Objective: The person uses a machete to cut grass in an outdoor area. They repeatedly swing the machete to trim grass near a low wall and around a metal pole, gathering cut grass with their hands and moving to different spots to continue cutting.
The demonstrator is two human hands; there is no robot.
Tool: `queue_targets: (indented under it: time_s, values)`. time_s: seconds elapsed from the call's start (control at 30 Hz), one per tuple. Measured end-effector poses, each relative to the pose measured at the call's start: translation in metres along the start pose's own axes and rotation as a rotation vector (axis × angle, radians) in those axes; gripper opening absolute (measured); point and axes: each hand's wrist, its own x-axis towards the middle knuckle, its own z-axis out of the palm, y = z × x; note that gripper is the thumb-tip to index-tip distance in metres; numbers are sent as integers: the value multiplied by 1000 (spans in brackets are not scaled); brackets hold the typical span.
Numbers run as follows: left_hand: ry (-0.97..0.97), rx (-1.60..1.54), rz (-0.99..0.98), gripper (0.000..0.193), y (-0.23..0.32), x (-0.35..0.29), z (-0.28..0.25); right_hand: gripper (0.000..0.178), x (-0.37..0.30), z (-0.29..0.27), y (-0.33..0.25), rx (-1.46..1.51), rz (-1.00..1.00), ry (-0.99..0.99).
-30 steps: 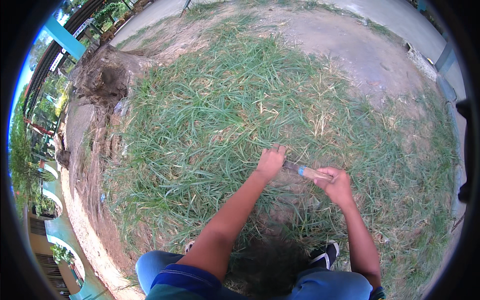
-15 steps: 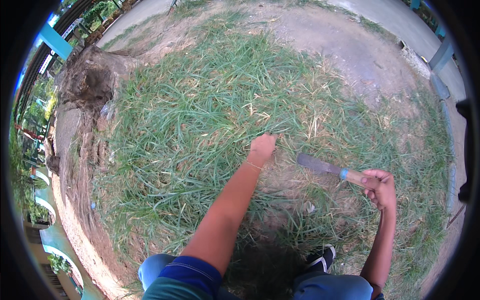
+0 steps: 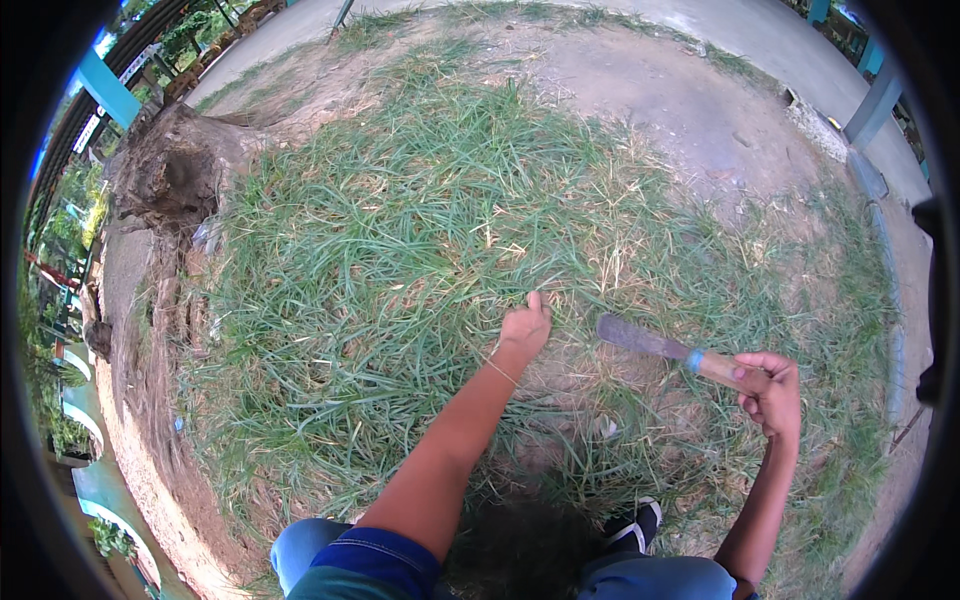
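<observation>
My left hand (image 3: 527, 326) is low at the edge of the green grass (image 3: 400, 260), beside a patch of bare soil. One finger stretches forward; the others curl underneath, and whatever they may hold is hidden. To its right, my right hand (image 3: 771, 392) grips the wooden handle of a broad-bladed knife (image 3: 645, 339). Blue wrapping circles the knife where handle meets blade. Its dark, blunt-ended blade points left toward my left hand, above the soil and sparse grass, with a gap between blade tip and hand.
A weathered tree stump (image 3: 170, 175) with spreading roots stands at the far left. Bare ground (image 3: 690, 120) and a paved path lie beyond the grass. My knees and one dark shoe (image 3: 638, 525) are at the near edge. A blue-grey post (image 3: 875, 110) rises at the far right.
My left hand has drawn slightly back toward me, and one finger now shows stretched out. My right hand still holds the knife in nearly the same pose. The whole view has shifted slightly.
</observation>
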Motion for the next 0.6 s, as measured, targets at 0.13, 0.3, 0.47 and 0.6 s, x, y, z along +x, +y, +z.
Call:
queue_targets:
  time_s: [0.13,0.3,0.47,0.6]
  values:
    - [-225,-33,11,28,7,29,-20,23,40,68,62,146,177,-18]
    - [-306,-137,-48,27,-17,29,-31,23,39,83,35,40,-5,-14]
    - [-353,-332,-232,31,-28,23,-35,19,11,3,-1,-29,-23,38]
    - [-388,-371,-254,35,-30,32,-31,17,30,33,24,37,87,-21]
